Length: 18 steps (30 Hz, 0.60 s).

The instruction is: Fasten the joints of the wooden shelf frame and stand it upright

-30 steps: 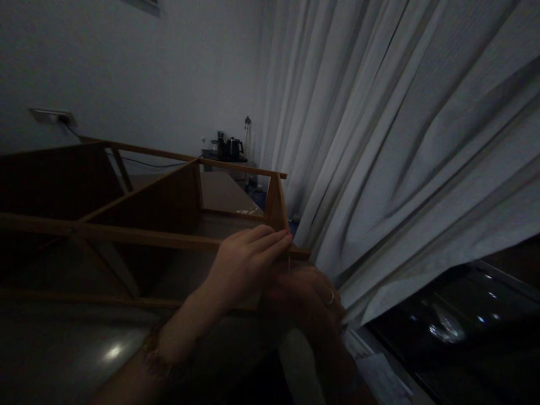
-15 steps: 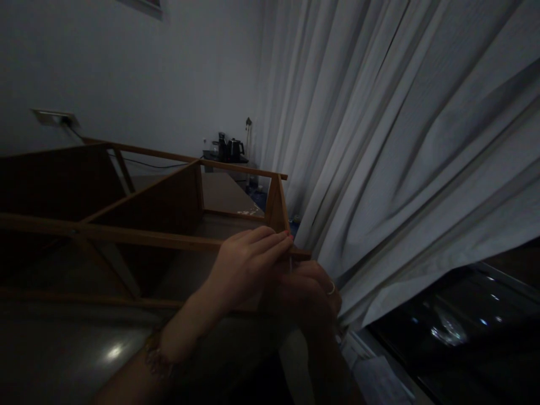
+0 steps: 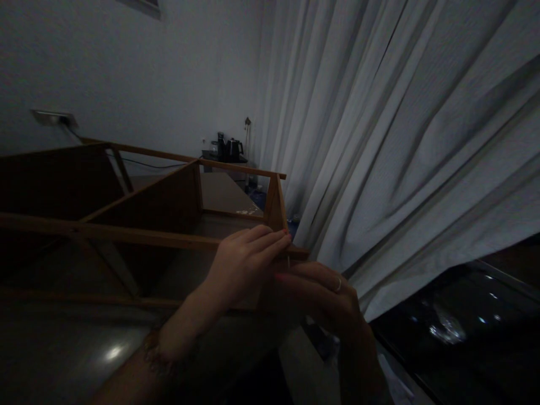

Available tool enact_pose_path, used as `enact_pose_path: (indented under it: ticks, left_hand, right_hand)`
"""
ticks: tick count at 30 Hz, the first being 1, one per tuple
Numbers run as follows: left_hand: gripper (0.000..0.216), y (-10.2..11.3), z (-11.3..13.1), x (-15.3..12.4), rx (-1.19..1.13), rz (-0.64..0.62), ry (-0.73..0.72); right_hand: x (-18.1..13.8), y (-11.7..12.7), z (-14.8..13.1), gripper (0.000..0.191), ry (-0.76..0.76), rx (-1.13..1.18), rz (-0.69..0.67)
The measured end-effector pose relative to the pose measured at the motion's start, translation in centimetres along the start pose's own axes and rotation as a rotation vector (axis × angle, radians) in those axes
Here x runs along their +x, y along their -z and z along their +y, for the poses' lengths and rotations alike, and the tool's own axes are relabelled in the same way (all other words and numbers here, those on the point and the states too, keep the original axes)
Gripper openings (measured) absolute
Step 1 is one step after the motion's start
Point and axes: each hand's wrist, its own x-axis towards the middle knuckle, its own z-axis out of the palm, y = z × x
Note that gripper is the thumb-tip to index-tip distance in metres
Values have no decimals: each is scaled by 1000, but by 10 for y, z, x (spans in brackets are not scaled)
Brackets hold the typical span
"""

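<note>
A wooden shelf unit (image 3: 152, 235) with a slatted frame and dark panels lies across the view. My left hand (image 3: 244, 261) is closed over its near rail by the right-hand corner, fingers together and pointing right. Just below that corner, my right hand (image 3: 324, 289), with a ring on one finger, is closed in a pinch. A thin pale metal rod (image 3: 289, 261) sticks up at its fingertips, close to the rail; it looks like a hex key, but its lower part is hidden. Dim light hides the palm side of both hands.
A long white curtain (image 3: 358, 140) hangs on the right, close to the corner. Dark glass (image 3: 455, 315) with reflections lies beyond it. At the back, a black kettle (image 3: 233, 147) stands on a small table. A cable runs from a wall socket (image 3: 53, 118).
My right hand has turned and swung outward to the right, its wrist and forearm shifting right while the fingertips stay by the rod. My left hand has hardly moved.
</note>
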Motion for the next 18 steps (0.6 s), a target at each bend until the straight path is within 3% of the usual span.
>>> enact_pose_path:
  ticks: [7,11,18]
  left_hand:
    - [22,0,1,0,3,0,3]
    - [23,-1,0,0,5,-5,5]
    - [26,1,0,0,-12,5,-1]
  right_hand:
    - [3,3,1,16,88,-237,129]
    - [8,1,-1,18,104,-247,101]
    - [9,-5,-7,28,-44,-175,148]
